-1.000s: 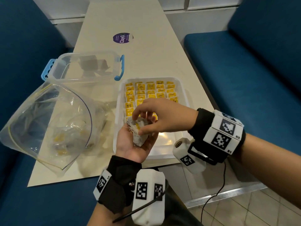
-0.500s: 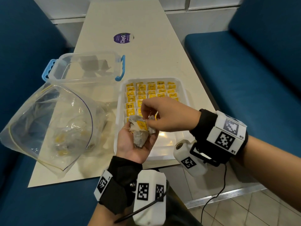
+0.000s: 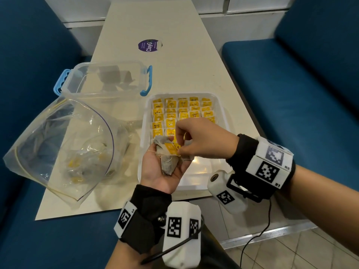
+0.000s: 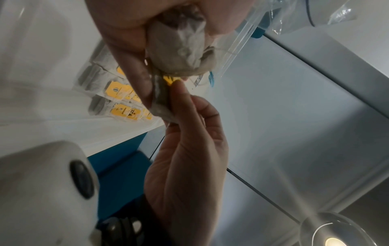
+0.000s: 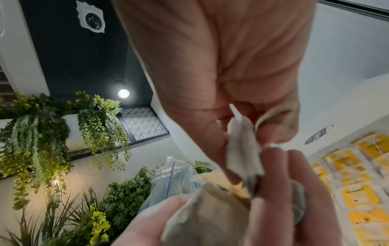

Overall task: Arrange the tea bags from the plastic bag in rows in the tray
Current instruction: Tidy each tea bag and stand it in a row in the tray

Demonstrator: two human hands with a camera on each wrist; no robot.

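Your left hand [image 3: 165, 167] lies palm up just in front of the white rectangular plastic tray [image 3: 223, 115], fingers loosely cupped round a small clump of grey paper tea bags with yellow tags [image 3: 169, 158]; it works as a holder, so the bags stay close to where they will go. Your right hand [image 3: 202, 140] reaches across from the right and pinches one tea bag out of that clump between thumb and fingertips [image 4: 179, 86], seemingly to separate a single bag from tangled strings before laying it down. The far part of the tray already holds neat rows of yellow-tagged bags, while the near part shows bare white floor, so the next bag probably belongs in the unfinished row nearest you. To the left, the clear zip-top plastic bag [image 3: 64, 144] rests open on the pale bench [image 3: 174, 55], its mouth facing you, a few bags inside. Behind it sits a clear lidless plastic box with blue handles [image 3: 104, 80]. Pulling slowly should keep strings from dragging neighbours along.
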